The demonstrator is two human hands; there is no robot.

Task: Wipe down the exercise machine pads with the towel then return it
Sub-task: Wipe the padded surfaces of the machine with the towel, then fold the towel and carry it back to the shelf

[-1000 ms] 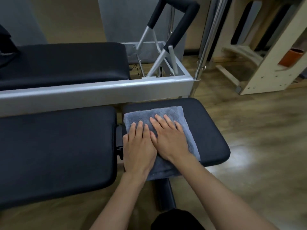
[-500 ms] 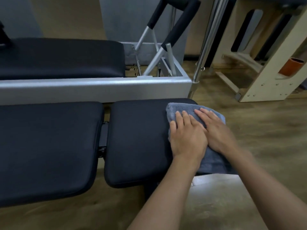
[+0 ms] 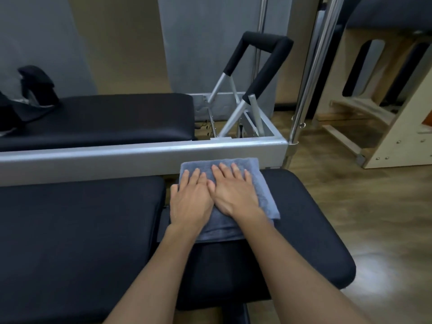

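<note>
A folded grey towel (image 3: 265, 197) lies on the far left part of the small black pad (image 3: 308, 235), up against the silver frame rail (image 3: 112, 159). My left hand (image 3: 190, 203) and my right hand (image 3: 233, 192) press flat on the towel side by side, fingers spread and pointing away from me. A larger black pad (image 3: 77, 242) sits to the left, across a narrow gap. Beyond the rail lies a long black carriage pad (image 3: 105, 118).
A padded black foot bar (image 3: 264, 44) rises from the frame's right end. A chrome pole (image 3: 313, 73) stands beside it. Pale wooden apparatus (image 3: 385, 136) sits on the wood floor at the right. Black straps (image 3: 35, 86) rest at the far left.
Both hands slid the towel from the small pad's right edge back to its far left side, close to the rail. The view has also shifted nearer.
</note>
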